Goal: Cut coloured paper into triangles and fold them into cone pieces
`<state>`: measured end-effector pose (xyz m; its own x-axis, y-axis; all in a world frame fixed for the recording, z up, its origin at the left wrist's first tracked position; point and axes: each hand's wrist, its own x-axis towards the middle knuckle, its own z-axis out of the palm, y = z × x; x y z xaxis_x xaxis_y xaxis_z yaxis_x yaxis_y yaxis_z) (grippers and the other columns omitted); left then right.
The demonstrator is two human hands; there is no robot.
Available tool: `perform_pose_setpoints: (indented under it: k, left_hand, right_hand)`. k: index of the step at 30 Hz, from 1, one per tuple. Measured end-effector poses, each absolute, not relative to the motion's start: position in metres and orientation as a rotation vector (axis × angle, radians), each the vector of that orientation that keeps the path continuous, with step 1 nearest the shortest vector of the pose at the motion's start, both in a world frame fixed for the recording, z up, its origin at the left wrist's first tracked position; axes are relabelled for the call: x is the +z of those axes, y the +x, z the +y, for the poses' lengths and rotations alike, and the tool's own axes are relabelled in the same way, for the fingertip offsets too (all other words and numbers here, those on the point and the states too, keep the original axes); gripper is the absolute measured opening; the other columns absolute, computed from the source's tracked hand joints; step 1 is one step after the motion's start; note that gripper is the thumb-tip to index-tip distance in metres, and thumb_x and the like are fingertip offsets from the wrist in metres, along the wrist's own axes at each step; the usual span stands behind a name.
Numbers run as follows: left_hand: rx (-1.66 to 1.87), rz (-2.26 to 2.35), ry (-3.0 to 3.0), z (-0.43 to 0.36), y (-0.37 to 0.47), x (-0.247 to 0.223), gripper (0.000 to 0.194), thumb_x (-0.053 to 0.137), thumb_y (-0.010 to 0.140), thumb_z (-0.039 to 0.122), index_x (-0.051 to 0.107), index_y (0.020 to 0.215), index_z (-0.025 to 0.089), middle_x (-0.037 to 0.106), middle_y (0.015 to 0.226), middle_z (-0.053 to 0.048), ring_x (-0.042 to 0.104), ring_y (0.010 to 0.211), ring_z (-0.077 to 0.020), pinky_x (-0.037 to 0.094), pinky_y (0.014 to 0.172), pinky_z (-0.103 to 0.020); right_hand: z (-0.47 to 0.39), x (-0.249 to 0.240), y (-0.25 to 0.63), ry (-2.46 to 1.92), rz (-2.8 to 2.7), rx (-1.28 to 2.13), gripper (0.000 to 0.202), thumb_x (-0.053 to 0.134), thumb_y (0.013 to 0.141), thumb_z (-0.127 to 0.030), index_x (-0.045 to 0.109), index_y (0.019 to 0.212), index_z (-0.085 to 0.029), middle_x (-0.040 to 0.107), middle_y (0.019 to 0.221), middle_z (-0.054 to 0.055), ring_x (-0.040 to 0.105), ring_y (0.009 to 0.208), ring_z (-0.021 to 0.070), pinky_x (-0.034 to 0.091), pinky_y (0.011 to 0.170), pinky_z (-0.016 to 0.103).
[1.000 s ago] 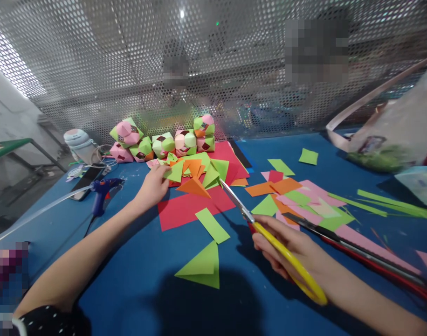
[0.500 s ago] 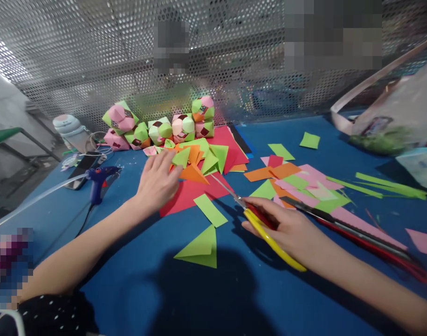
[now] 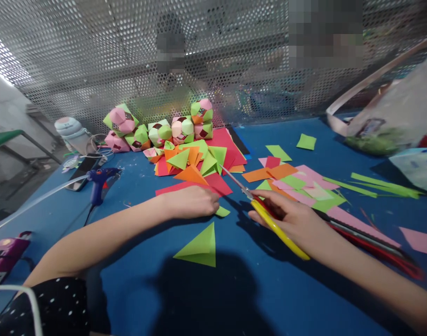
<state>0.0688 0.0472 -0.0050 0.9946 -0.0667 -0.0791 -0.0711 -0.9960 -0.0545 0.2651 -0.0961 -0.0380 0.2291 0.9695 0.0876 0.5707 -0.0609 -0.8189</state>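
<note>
My right hand (image 3: pixel 286 214) is closed round the red and yellow handles of a pair of scissors (image 3: pixel 246 192), whose blades look together and point up and left. My left hand (image 3: pixel 199 201) lies low over a green paper strip (image 3: pixel 223 212), fingers curled onto its left part; most of the strip is hidden. Just below sits a folded green paper triangle (image 3: pixel 201 248). Beyond the left hand are a red sheet (image 3: pixel 218 184) and a pile of folded green and orange pieces (image 3: pixel 191 174).
Paper balls (image 3: pixel 160 133) stand at the back. A glue gun (image 3: pixel 99 182), phone and bottle (image 3: pixel 72 133) are left. Cut paper scraps (image 3: pixel 325 198) and a red-handled cutter (image 3: pixel 370 245) lie right, near a plastic bag (image 3: pixel 384 121).
My left hand has moved right and nearer, from the folded pieces onto the green strip, and its fingers have curled in. The right hand with the scissors has shifted slightly right.
</note>
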Motion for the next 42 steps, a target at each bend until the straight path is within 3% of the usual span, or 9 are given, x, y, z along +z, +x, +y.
perform_pose_setpoints:
  k: [4,8,11,16,21,27,31,36,42]
  left_hand:
    - [0.029,-0.087,-3.117,0.047,0.093,-0.011,0.016,0.046,0.086,0.013,0.061,0.088,0.012,0.063,0.087,-0.011,0.059,0.073,-0.0192,0.038,0.055,-0.028]
    - [0.137,-0.148,-3.190,0.041,0.104,0.000,0.014,0.048,0.083,0.016,0.061,0.087,0.013,0.063,0.088,-0.010,0.059,0.074,-0.0182,0.040,0.058,-0.027]
    - [0.260,-0.105,-3.244,0.036,0.098,0.009,0.017,0.056,0.079,0.025,0.060,0.092,0.014,0.061,0.091,-0.009,0.059,0.078,-0.0202,0.040,0.058,-0.028]
    - [0.317,-0.125,-3.154,0.032,0.097,0.010,0.020,0.057,0.076,0.014,0.058,0.095,0.010,0.059,0.093,-0.013,0.058,0.079,-0.0218,0.041,0.060,-0.029]
    - [0.380,-0.167,-3.087,0.038,0.115,0.004,0.016,0.047,0.080,0.007,0.061,0.089,0.010,0.060,0.092,-0.012,0.059,0.079,-0.0196,0.041,0.063,-0.028]
    - [0.316,-0.247,-3.234,0.041,0.121,0.006,0.014,0.051,0.079,0.017,0.058,0.089,0.013,0.059,0.093,-0.009,0.058,0.078,-0.0187,0.042,0.064,-0.028]
    - [0.326,-0.233,-3.227,0.031,0.120,0.005,0.027,0.055,0.077,0.033,0.058,0.093,0.012,0.058,0.097,-0.011,0.058,0.077,-0.0222,0.039,0.055,-0.030]
    - [0.270,-0.236,-3.110,0.028,0.123,-0.004,0.020,0.050,0.078,0.015,0.060,0.095,0.010,0.060,0.097,-0.013,0.062,0.077,-0.0224,0.039,0.052,-0.029]
    - [-0.033,-0.442,-3.247,0.038,0.145,-0.009,0.018,0.047,0.081,0.010,0.063,0.090,0.010,0.064,0.094,-0.013,0.064,0.083,-0.0223,0.048,0.066,-0.031]
  right_hand:
    - [-0.095,-0.036,0.275,-1.692,-1.439,0.628,0.054,0.062,0.073,-0.059,0.058,0.112,-0.021,0.064,0.089,0.006,0.060,0.076,0.0225,0.049,0.071,0.036]
    - [-0.094,-0.029,0.283,-1.627,-1.282,0.683,0.058,0.065,0.068,-0.062,0.059,0.109,-0.020,0.057,0.076,0.003,0.054,0.063,0.0184,0.045,0.056,0.032]
    - [-0.094,-0.028,0.286,-1.623,-1.237,0.726,0.060,0.067,0.066,-0.061,0.058,0.109,-0.020,0.057,0.077,0.002,0.053,0.062,0.0176,0.045,0.056,0.032]
    - [-0.094,-0.029,0.286,-1.596,-1.288,0.725,0.051,0.065,0.074,-0.054,0.057,0.110,-0.019,0.061,0.086,0.006,0.056,0.074,0.0185,0.046,0.068,0.033]
    - [-0.095,-0.019,0.289,-1.646,-1.241,0.726,0.052,0.068,0.071,-0.049,0.057,0.111,-0.018,0.057,0.077,0.002,0.052,0.063,0.0144,0.042,0.052,0.027]
    - [-0.094,-0.014,0.296,-1.644,-1.178,0.704,0.052,0.066,0.074,-0.044,0.055,0.117,-0.016,0.057,0.074,0.002,0.044,0.051,0.0099,0.032,0.043,0.026]
    - [-0.093,-0.011,0.294,-1.684,-1.155,0.700,0.055,0.066,0.072,-0.045,0.057,0.116,-0.014,0.058,0.074,0.002,0.044,0.051,0.0096,0.032,0.043,0.026]
    - [-0.092,-0.015,0.295,-1.672,-1.194,0.674,0.061,0.067,0.069,-0.051,0.058,0.115,-0.013,0.058,0.072,0.001,0.044,0.051,0.0102,0.034,0.044,0.026]
    - [-0.091,-0.025,0.303,-1.628,-1.228,0.574,0.056,0.068,0.069,-0.050,0.059,0.113,-0.017,0.055,0.064,-0.003,0.039,0.042,0.0079,0.032,0.037,0.024]
